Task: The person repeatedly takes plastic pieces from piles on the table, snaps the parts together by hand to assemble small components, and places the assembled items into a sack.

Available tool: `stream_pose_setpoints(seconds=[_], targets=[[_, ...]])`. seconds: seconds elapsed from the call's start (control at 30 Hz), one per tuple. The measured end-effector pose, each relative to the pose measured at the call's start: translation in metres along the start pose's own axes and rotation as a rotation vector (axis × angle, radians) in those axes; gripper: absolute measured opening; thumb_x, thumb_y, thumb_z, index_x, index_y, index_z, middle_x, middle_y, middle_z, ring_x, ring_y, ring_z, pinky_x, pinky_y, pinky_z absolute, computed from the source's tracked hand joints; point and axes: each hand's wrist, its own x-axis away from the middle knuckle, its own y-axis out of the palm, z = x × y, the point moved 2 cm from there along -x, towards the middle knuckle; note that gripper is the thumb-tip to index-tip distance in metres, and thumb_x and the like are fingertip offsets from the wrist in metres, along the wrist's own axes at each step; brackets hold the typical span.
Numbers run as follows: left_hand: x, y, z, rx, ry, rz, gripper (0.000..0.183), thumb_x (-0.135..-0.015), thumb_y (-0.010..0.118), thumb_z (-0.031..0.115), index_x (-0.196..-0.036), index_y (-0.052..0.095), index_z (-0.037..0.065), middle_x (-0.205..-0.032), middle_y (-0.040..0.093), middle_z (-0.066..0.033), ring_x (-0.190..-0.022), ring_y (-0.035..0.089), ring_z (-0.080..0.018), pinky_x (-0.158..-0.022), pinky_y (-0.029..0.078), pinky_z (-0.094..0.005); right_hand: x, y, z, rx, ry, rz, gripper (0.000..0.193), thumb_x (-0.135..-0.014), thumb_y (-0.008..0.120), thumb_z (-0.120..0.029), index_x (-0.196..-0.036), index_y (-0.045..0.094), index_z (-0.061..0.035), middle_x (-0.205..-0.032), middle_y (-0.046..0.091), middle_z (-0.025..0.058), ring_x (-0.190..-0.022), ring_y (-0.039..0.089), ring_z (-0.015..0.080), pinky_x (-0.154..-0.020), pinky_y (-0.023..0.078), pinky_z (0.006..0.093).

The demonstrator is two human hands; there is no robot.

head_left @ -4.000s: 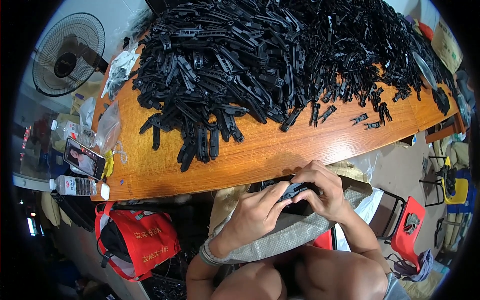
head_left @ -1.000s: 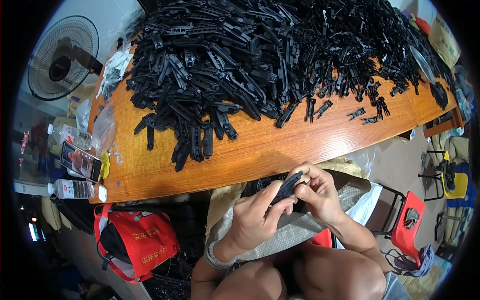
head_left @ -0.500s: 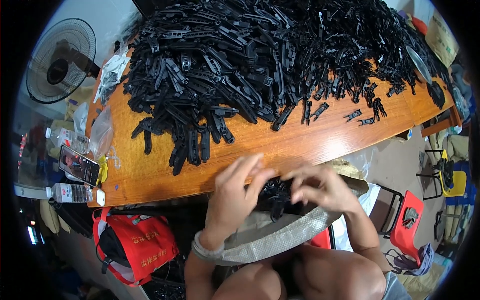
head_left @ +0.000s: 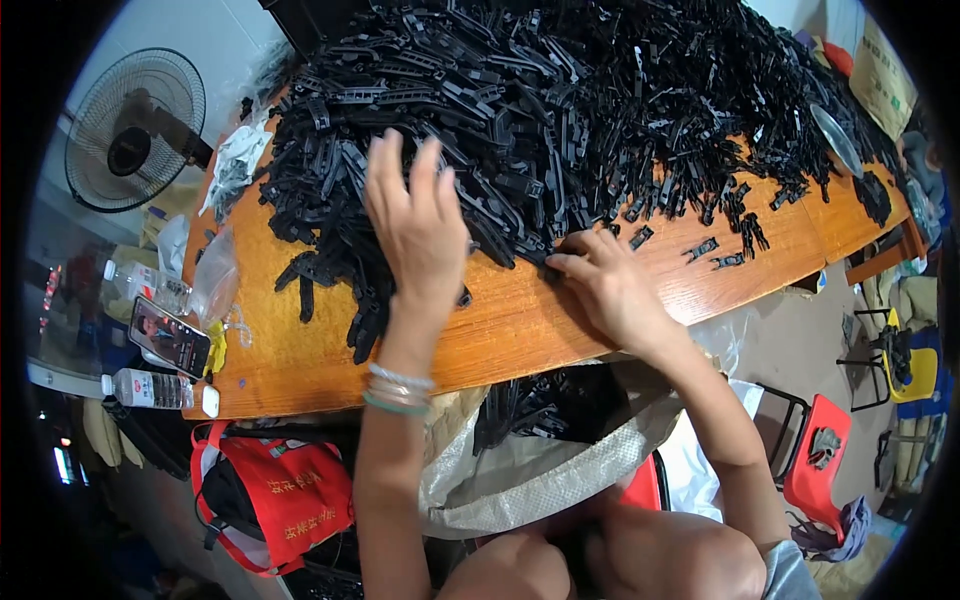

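A big heap of long black plastic clips (head_left: pixel 400 95) covers the left and middle of the wooden table (head_left: pixel 520 320). Over the heap's front my left hand (head_left: pixel 418 235) reaches with its fingers spread and nothing in them. My right hand (head_left: pixel 610 285) is at the heap's front edge, its bent fingers closed on a black plastic part whose shape they mostly hide. Between my knees and the table, a woven sack (head_left: pixel 540 490) gapes with its rim rolled down. Black parts (head_left: pixel 545 405) lie inside it.
Smaller black clips (head_left: pixel 680 120) are piled at the right, with a few loose ones in front. A phone (head_left: pixel 168 335), water bottles (head_left: pixel 150 388) and a fan (head_left: pixel 130 140) are at the left. Below the table hangs a red bag (head_left: pixel 290 500). A red chair (head_left: pixel 820 465) stands right.
Both hands have left the sack's mouth and moved up to the heap on the table. My left fingers have spread; my right hand has closed on a part. The sack's contents now show.
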Motion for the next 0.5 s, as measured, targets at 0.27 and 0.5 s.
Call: stream_pose_setpoints(seconds=[0.27,0.5], targets=[[-0.024,0.03,-0.046,0.011,-0.088,-0.205,0.057,-0.086,0.053,0.053,-0.135,0.045,0.026,-0.143,0.03,-0.0239,-0.126,0.036,-0.0429,-0.102,0.017,-0.0655,0.019,0.003,-0.02,-0.079,-0.133,0.038,0.021,-0.072,0.064,-0.007,-0.093,0.06,-0.0046,-0.092,0.053,0.0091,-0.084,0.052,0.0264,-0.073,0.043,0.0361],[0.004,0.016,-0.02,0.108,-0.015,-0.318,0.042,-0.085,0.059,0.034,-0.124,0.056,0.02,-0.138,0.043,-0.0136,-0.115,0.043,-0.0484,-0.104,0.024,-0.0564,0.029,0.021,-0.045,-0.168,-0.29,0.055,0.026,-0.074,0.061,-0.006,-0.1,0.058,-0.0043,-0.102,0.053,0.0133,-0.087,0.055,0.0284,-0.072,0.046,0.0364]])
